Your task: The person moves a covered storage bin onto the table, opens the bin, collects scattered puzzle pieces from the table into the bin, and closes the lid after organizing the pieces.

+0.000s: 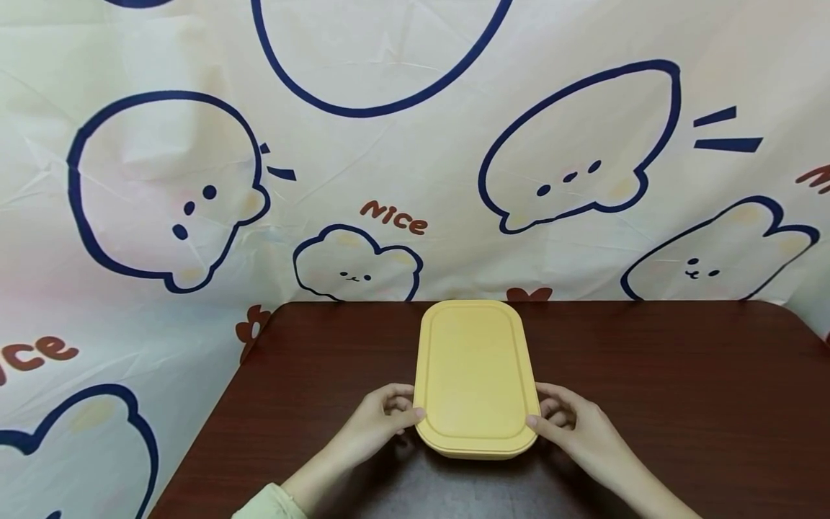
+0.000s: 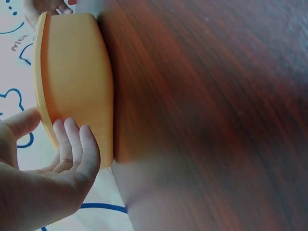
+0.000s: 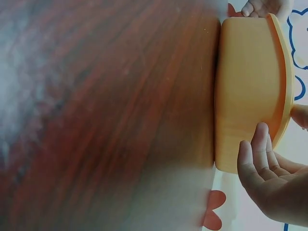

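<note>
A yellow lidded storage box (image 1: 476, 378) stands on the dark wooden table with its long side running away from me. My left hand (image 1: 372, 425) holds its near left edge, thumb on top of the lid. The right hand (image 1: 583, 429) does likewise at the near right edge. From the left wrist view, the thumb presses the lid's rim (image 2: 41, 62) while the fingers (image 2: 72, 139) lie against the wall just below it. A matching grip shows in the right wrist view, with fingertips (image 3: 261, 130) under the overhanging rim. The lid is on, so the inside is hidden.
The brown table (image 1: 681, 389) extends to both sides of the box. Behind it and at the left hangs a pale cloth (image 1: 389, 158) printed with blue-outlined cartoon animals. A light sleeve (image 1: 272, 502) covers the left forearm.
</note>
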Demonstrator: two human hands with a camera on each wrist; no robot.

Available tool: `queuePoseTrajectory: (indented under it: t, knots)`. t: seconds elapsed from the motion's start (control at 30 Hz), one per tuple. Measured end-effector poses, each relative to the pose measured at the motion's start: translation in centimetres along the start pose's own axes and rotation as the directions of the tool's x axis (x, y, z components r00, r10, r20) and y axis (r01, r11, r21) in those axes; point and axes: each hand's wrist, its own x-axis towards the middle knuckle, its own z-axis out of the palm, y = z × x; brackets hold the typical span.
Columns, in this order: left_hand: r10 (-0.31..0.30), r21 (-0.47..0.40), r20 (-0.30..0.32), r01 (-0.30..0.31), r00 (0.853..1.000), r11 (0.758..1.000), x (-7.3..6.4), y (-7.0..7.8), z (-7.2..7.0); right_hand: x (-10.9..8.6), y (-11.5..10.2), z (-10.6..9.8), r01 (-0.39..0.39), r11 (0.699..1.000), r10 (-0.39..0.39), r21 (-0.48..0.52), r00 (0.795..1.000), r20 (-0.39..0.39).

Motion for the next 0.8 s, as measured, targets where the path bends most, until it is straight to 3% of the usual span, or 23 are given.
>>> queuePoseTrajectory:
  t: [0.3, 0.57, 0.8]
  knots:
    - [0.044, 0.038, -0.049, -0.043, 0.998, 0.998, 0.3, 0.2, 0.4, 0.2, 0.0, -0.2, 0.042, 0.998, -0.043, -0.036, 0.999, -0.015]
    - [0.065, 0.141, -0.107, -0.049, 0.992, 0.989, 1.3, 0.4, 0.3, 1.1, 0.0, -0.4, 0.04, 0.998, -0.042, -0.041, 0.999, -0.031]
    - [0.075, 0.134, -0.118, -0.059, 0.99, 0.989, 2.3, 0.4, 0.0, 2.1, 0.0, -0.5, 0.074, 0.996, -0.078, -0.052, 0.995, -0.069]
